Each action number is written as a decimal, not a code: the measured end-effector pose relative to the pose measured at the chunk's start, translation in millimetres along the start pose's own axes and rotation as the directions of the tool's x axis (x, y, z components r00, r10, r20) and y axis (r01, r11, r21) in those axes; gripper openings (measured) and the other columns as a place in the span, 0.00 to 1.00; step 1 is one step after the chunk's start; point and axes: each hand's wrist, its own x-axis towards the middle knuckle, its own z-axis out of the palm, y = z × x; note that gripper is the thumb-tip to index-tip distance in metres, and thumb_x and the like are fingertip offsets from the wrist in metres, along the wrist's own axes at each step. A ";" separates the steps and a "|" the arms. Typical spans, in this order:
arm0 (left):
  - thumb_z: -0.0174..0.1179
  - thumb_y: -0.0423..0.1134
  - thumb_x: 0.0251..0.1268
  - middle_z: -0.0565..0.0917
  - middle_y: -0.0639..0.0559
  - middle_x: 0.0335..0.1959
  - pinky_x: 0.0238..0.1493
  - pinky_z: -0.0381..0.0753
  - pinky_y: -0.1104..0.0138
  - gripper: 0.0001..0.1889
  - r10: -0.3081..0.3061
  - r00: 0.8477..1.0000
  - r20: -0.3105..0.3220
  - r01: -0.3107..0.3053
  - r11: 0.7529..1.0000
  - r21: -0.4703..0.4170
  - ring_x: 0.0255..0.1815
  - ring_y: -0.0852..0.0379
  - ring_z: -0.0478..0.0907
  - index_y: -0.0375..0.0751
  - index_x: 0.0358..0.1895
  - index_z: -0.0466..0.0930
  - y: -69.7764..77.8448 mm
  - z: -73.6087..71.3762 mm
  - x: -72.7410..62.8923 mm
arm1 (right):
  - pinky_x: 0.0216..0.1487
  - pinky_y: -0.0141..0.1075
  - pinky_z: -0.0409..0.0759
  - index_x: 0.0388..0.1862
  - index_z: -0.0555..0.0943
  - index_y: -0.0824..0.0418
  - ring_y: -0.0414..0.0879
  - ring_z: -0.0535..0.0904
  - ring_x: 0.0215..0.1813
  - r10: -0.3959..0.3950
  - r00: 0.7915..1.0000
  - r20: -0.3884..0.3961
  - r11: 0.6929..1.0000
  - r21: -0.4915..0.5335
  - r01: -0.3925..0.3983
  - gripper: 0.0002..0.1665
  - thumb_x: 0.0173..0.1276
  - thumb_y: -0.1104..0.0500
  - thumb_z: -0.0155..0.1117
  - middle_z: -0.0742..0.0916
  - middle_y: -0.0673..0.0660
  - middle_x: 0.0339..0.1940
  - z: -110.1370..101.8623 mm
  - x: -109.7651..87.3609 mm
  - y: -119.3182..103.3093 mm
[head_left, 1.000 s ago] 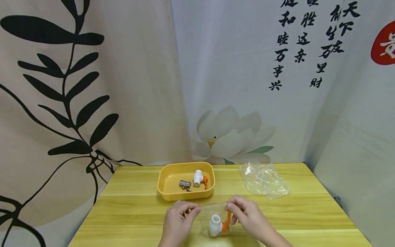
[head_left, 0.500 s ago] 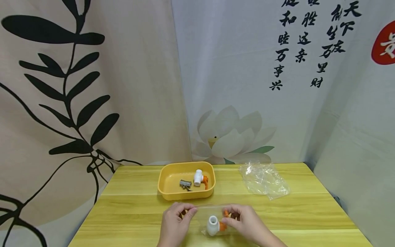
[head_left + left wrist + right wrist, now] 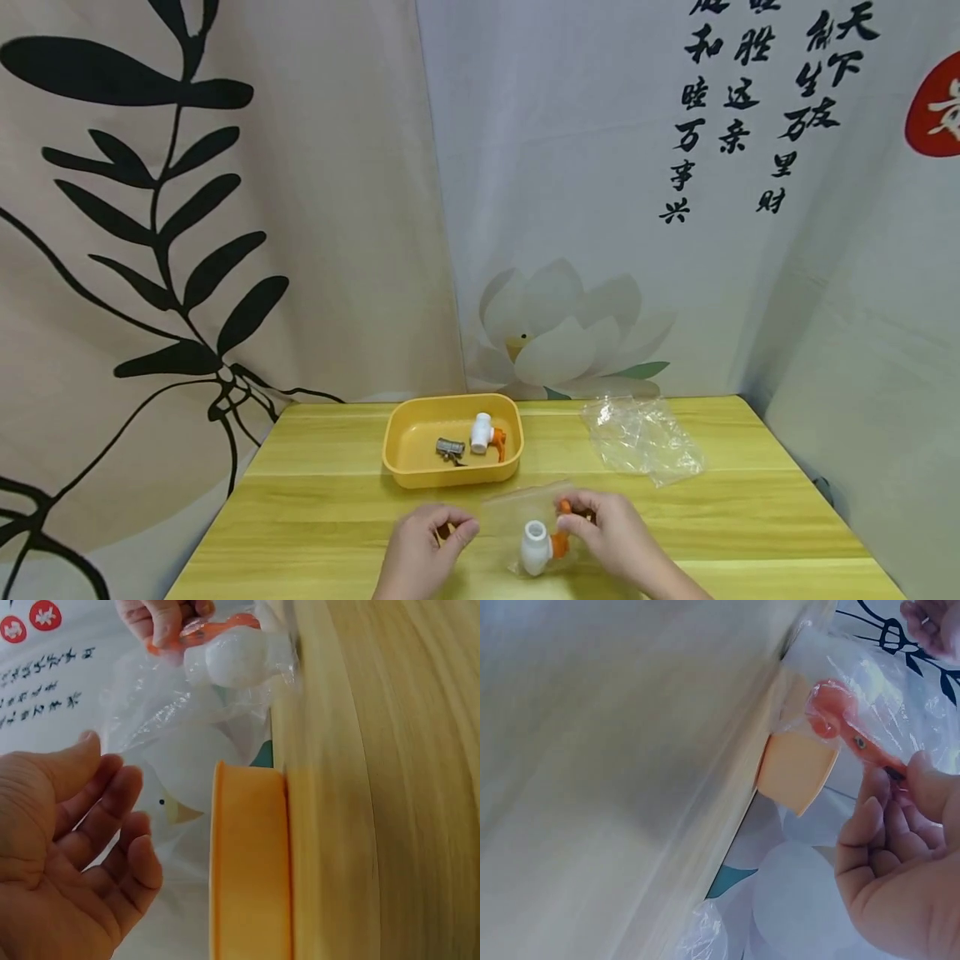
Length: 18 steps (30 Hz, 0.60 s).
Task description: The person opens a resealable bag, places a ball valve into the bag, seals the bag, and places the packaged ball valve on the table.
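Observation:
My right hand (image 3: 611, 533) pinches the orange lever (image 3: 866, 746) of a white plastic ball valve (image 3: 536, 548) through a clear plastic bag (image 3: 161, 709). The valve sits inside the bag, its round body hanging low over the table. To the left, my left hand (image 3: 426, 546) holds nothing. In the left wrist view, a gap separates its loosely bent fingers (image 3: 124, 791) from the bag's edge.
Behind the hands stands a yellow tray (image 3: 401, 475) on the wooden table (image 3: 315, 517). It holds another white valve (image 3: 481, 433) with an orange lever and a small grey metal part (image 3: 451, 448). A crumpled clear bag (image 3: 645, 437) lies at the back right.
The left hand has let go of the bag's edge and sits slightly lower. The right hand has shifted a little right with the bagged valve, its fingers still on the lever.

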 end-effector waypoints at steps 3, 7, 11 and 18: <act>0.71 0.53 0.70 0.86 0.67 0.32 0.32 0.76 0.73 0.08 0.029 0.993 0.118 -0.031 0.999 0.015 0.32 0.73 0.74 0.56 0.38 0.92 -0.2 -4.3 -5.7 | 0.35 0.28 0.81 0.50 0.88 0.65 0.30 0.80 0.35 0.020 1.000 0.012 1.000 0.021 -0.020 0.12 0.75 0.58 0.71 0.93 0.53 0.40 -5.3 3.2 4.0; 0.70 0.56 0.70 0.86 0.68 0.34 0.34 0.77 0.72 0.11 0.019 0.980 0.197 -0.025 0.999 0.030 0.35 0.73 0.75 0.54 0.40 0.92 2.6 -8.2 -12.3 | 0.38 0.28 0.84 0.51 0.88 0.65 0.34 0.84 0.39 0.061 0.998 0.019 0.998 0.030 -0.062 0.13 0.76 0.57 0.71 0.93 0.57 0.43 -13.0 10.4 10.2; 0.69 0.57 0.71 0.86 0.69 0.35 0.34 0.77 0.72 0.12 0.005 0.973 0.230 -0.014 0.999 0.038 0.36 0.73 0.75 0.55 0.41 0.91 6.2 -11.0 -15.2 | 0.40 0.28 0.85 0.53 0.88 0.67 0.39 0.86 0.41 0.099 0.995 0.000 0.995 0.008 -0.099 0.15 0.76 0.57 0.70 0.93 0.57 0.43 -20.7 20.5 18.2; 0.68 0.59 0.72 0.86 0.70 0.36 0.37 0.80 0.71 0.14 0.029 0.972 0.235 -0.041 0.998 0.049 0.37 0.74 0.77 0.55 0.41 0.91 7.5 -12.4 -17.4 | 0.39 0.32 0.83 0.53 0.88 0.68 0.42 0.85 0.40 0.191 0.980 -0.063 0.981 -0.023 -0.193 0.13 0.78 0.60 0.68 0.92 0.53 0.39 -31.8 44.4 27.2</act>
